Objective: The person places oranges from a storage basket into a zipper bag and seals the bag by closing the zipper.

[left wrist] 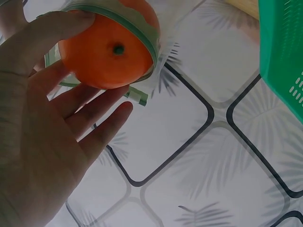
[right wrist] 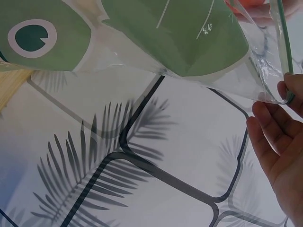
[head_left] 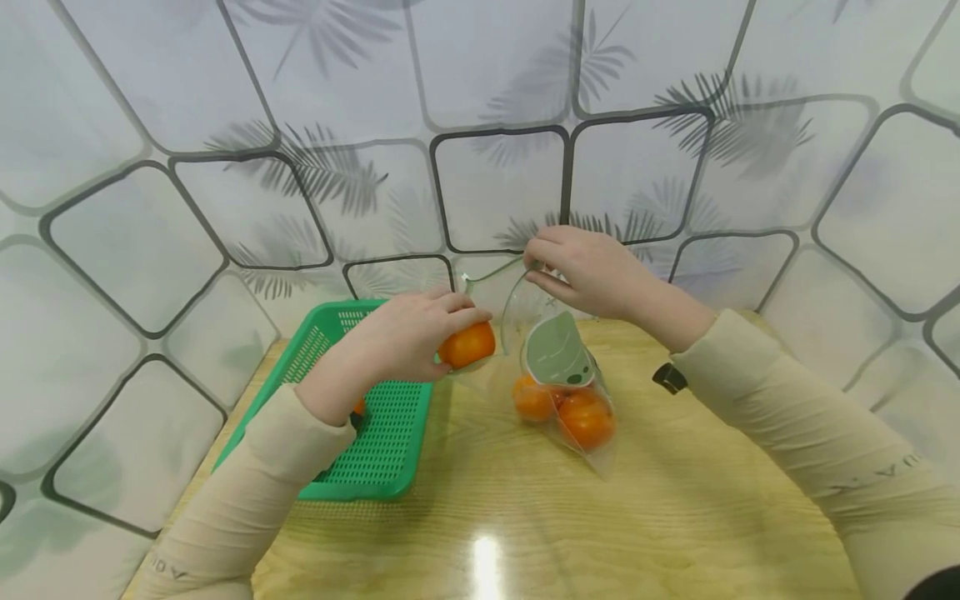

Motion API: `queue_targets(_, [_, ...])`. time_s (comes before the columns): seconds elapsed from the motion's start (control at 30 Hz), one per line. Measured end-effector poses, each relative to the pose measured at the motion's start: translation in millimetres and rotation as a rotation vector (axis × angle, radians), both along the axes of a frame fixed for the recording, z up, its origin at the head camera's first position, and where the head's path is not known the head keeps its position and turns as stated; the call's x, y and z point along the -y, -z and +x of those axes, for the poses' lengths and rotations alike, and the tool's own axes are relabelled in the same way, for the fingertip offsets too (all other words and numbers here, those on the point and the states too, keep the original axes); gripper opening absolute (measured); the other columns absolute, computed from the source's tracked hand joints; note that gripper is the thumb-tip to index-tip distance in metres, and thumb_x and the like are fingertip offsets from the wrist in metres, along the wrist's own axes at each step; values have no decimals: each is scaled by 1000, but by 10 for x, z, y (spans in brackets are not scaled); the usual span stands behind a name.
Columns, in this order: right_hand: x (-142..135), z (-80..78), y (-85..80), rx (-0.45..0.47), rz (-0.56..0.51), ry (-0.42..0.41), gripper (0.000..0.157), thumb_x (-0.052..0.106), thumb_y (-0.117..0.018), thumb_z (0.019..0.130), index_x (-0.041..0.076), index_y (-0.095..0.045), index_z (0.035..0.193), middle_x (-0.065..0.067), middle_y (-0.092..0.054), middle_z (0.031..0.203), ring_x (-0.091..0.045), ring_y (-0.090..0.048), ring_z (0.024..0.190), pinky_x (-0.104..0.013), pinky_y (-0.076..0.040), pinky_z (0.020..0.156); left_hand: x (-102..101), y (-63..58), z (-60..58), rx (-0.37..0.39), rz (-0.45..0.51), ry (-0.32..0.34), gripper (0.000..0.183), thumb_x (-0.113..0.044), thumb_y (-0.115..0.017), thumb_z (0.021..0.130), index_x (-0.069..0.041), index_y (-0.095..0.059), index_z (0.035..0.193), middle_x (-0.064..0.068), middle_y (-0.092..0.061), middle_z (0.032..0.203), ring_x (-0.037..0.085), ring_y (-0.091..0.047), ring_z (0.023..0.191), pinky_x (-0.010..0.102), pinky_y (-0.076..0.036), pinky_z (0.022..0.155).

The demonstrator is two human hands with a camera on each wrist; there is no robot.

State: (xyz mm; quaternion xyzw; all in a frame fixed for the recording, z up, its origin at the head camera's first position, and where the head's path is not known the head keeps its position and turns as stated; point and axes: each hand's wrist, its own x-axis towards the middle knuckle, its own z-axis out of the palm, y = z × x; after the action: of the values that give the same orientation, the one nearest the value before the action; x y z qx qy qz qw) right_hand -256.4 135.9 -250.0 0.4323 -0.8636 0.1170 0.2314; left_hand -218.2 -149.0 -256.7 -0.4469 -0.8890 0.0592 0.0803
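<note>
The orange fruit sits at the left of the clear bag, partly behind the green-edged mouth. The likeliest mishap is that edge folding or snagging against the fruit, since the film looks limp and only a corner is visibly pinched. Were the fruit released too soon, it could slip down outside the bag onto the bench; a push against the edge might also tug the bag loose, tipping the two fruits low inside it. The left grip grasps the fruit, thumb and fingers on opposite sides, its forearm reaching over the green basket left of the bag. The right grip, higher than the left, pinches the bag's top edge between thumb and fingertips, its forearm slanting in from the bag's right.
</note>
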Motion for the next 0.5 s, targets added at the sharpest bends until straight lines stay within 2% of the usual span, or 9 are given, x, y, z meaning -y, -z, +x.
queue_targets(0.3, [-1, -11, 5, 29, -15, 6, 7, 14, -69, 103, 7, -68, 104, -9, -69, 100, -26, -65, 88, -45, -58, 82, 26, 12, 5, -9, -13, 13, 70, -24, -92, 81, -18, -64, 144, 2, -68, 128, 23, -66, 107, 40, -60, 89])
queue_targets(0.5, [-4, -13, 5, 34, -7, 9, 8, 15, -68, 104, 7, -68, 105, -9, -69, 100, -26, -65, 88, -45, -58, 81, 47, 9, 4, 15, -20, -20, 71, -25, -93, 81, -18, -63, 146, 3, -67, 130, 24, -66, 114, 40, -59, 95])
